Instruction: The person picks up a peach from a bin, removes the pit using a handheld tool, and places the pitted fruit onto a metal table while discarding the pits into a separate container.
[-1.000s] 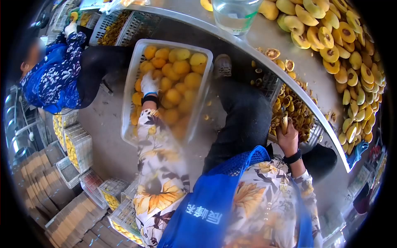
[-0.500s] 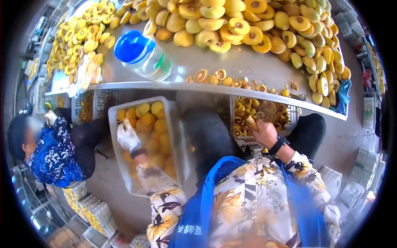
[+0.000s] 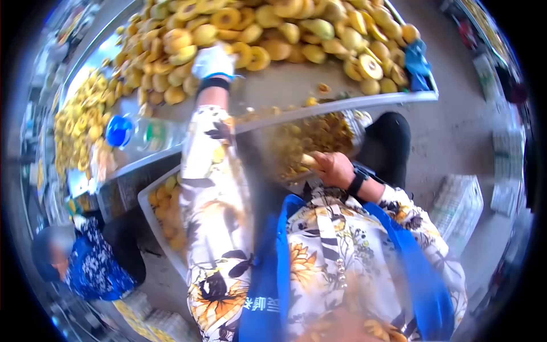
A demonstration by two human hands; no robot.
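Note:
My left hand (image 3: 213,61), in a white glove, reaches up onto the metal table (image 3: 285,85) and rests at the edge of a big pile of halved yellow fruit (image 3: 285,23). I see only the back of the glove, so what it holds is hidden. My bare right hand (image 3: 333,168), with a black wristband, is closed on a small pale object over a crate of pits and scraps (image 3: 307,137) under the table edge. A white crate of whole yellow fruit (image 3: 165,211) sits on the floor below my left arm.
A clear water bottle with a blue cap (image 3: 142,132) lies on the table at the left, beside more cut fruit (image 3: 80,119). A blue cloth (image 3: 416,60) lies at the table's right end. Another person in blue (image 3: 85,262) sits lower left. White crates (image 3: 461,205) stand right.
My left hand has risen out of the floor crate of whole fruit and now lies on the table by the halved fruit. My right hand has stayed over the scrap crate.

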